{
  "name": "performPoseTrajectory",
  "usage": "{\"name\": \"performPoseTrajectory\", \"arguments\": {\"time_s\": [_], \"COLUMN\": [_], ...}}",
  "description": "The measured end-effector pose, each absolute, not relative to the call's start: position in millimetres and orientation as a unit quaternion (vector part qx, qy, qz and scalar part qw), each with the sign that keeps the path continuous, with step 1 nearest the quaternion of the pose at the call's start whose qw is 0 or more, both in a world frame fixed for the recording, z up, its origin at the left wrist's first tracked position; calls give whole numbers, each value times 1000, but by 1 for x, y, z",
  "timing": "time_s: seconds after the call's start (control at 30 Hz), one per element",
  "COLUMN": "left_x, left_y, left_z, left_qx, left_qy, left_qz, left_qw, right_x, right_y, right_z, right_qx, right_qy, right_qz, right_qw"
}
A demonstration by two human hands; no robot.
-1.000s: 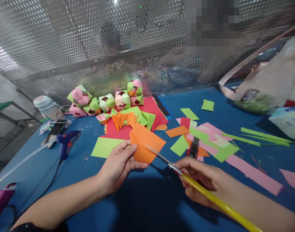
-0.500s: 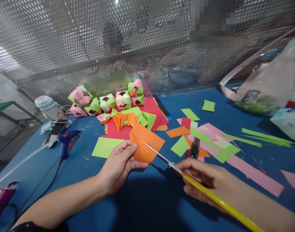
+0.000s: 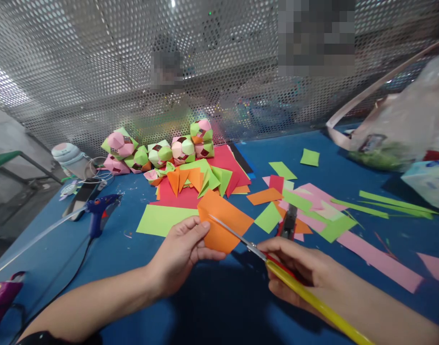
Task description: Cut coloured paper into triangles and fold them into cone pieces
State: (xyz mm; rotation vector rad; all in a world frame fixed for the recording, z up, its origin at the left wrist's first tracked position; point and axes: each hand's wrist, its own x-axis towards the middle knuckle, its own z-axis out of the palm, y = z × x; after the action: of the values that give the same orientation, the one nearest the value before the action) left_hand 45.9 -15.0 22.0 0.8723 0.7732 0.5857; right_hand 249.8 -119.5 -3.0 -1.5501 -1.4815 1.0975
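Left hand: the left hand point(image 3: 185, 244) grips the orange paper point(image 3: 226, 232) by its near left edge, thumb on top and fingers beneath; the palm faces partly upward
Orange paper: held above the blue table point(image 3: 270, 143), between the two hands, tilted; its far edge is just short of the folded pieces, as seen from the head
Right hand: the right hand point(image 3: 298, 268) is closed around the scissors point(image 3: 254, 250); yellow handle runs back past the wrist toward the lower edge of view
Blades: point to the orange paper and overlap it, tip near the left thumb; whether they bite into the sheet cannot be told
Left of paper: a green rectangle point(image 3: 158, 220) lies flat, partly behind the left hand; farther left, a blue glue gun point(image 3: 97, 213) with its cord
Behind paper: folded orange pieces point(image 3: 183, 178) on red sheets point(image 3: 223, 160); pink-and-green paper balls point(image 3: 161, 153) in a row, some stacked
Right of paper: a red and black tool point(image 3: 288, 223) among loose coloured scraps; a long pink strip point(image 3: 379, 258) beyond the right hand
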Motion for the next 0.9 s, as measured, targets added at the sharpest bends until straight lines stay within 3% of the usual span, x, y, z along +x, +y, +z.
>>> {"name": "performPoseTrajectory", "arguments": {"time_s": [0.13, 0.9], "left_x": [46, 45], "left_y": [-18, -25], "left_z": [21, 25], "left_qx": [413, 422], "left_qy": [358, 355], "left_qz": [263, 215], "left_qw": [795, 806], "right_x": [249, 245], "right_y": [-120, -120], "right_z": [1, -8], "right_qx": [-583, -606], "right_qy": [-564, -595], "right_qz": [483, 435], "right_qw": [330, 299]}}
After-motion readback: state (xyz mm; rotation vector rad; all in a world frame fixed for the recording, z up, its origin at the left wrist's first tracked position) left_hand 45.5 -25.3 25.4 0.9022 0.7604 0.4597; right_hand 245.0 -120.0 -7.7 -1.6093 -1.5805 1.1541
